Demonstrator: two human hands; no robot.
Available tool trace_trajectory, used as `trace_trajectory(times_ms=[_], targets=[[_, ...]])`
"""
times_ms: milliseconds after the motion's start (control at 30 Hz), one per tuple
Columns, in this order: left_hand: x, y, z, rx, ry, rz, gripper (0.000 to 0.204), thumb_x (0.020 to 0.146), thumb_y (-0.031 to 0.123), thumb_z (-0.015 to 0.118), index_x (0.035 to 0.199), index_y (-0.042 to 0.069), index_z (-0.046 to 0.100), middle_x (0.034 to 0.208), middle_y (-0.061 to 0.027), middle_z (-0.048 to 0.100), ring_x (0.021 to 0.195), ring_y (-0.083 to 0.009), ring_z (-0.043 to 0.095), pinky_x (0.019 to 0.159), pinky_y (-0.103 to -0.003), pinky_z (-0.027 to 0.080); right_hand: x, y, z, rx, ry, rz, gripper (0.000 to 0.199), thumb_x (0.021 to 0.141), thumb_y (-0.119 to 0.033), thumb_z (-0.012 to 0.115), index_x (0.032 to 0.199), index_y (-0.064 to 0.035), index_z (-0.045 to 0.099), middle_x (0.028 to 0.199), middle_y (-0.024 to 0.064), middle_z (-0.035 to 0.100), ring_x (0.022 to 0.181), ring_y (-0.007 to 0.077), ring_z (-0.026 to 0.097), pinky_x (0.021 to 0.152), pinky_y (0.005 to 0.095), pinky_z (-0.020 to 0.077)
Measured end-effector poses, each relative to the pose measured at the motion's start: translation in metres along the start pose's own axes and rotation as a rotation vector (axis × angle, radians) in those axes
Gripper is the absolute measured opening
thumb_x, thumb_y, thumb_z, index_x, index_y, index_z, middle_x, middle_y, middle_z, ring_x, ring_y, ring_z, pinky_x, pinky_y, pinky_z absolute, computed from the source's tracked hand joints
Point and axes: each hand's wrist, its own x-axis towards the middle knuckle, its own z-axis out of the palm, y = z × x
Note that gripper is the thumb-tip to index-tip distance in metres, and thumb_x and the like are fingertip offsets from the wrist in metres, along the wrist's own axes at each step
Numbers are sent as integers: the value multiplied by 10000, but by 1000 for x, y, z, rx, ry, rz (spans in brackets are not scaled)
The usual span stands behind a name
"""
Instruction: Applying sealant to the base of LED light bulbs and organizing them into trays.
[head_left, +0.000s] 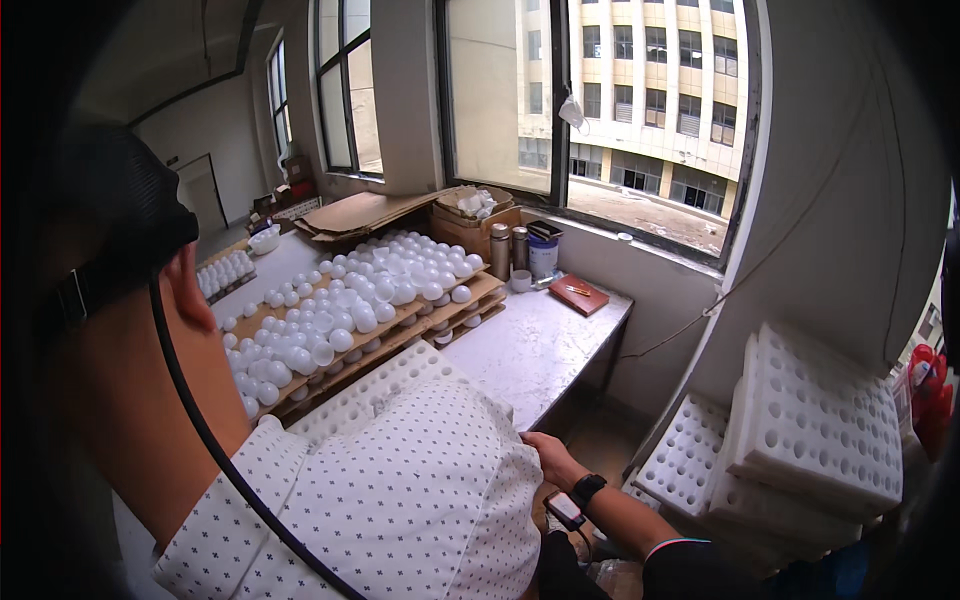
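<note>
Fingers of the right hand point(549, 458) are hidden behind the dotted shirt point(420, 490) of a co-worker standing close in front, so I cannot tell whether they are clenched, released or grasping anything. The wrist wears a black watch point(586, 489). The left hand is out of view.

The nearest work piece is a white foam tray point(385, 383), lying flat with its holes facing up at the near edge of the metal table point(540, 345), partly covered by the co-worker's shoulder. Its long axis runs along that edge, from lower left to upper right.

Just behind it, wooden trays point(478, 292) are stacked and heaped with white bulb globes point(345, 310). With the co-worker this close, a bump could likely push the foam tray off the edge or send loose globes rolling off.
</note>
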Motion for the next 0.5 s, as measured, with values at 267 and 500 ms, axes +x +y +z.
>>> trace_trajectory(times_ms=[267, 500], targets=[[31, -73, 6, -150, -189, 453, 325, 857, 208, 440, 1149, 70, 478, 1041, -93, 472, 996, -246, 443, 851, -424, 323, 153, -67, 58, -448, -163, -67, 240, 832, -143, 529, 1045, -36, 560, 857, 60, 558, 639, 131, 535, 504, 230, 417], [-12, -392, 18, -36, -595, 1344, 351, 852, 201, 448, 1176, 66, 456, 1090, -100, 452, 1037, -259, 419, 885, -446, 289, 168, 37, 250, -278, -1156, 365, 365, 781, -284, 505, 1088, -87, 516, 1036, 115, 541, 913, 239, 536, 755, 357, 458]])
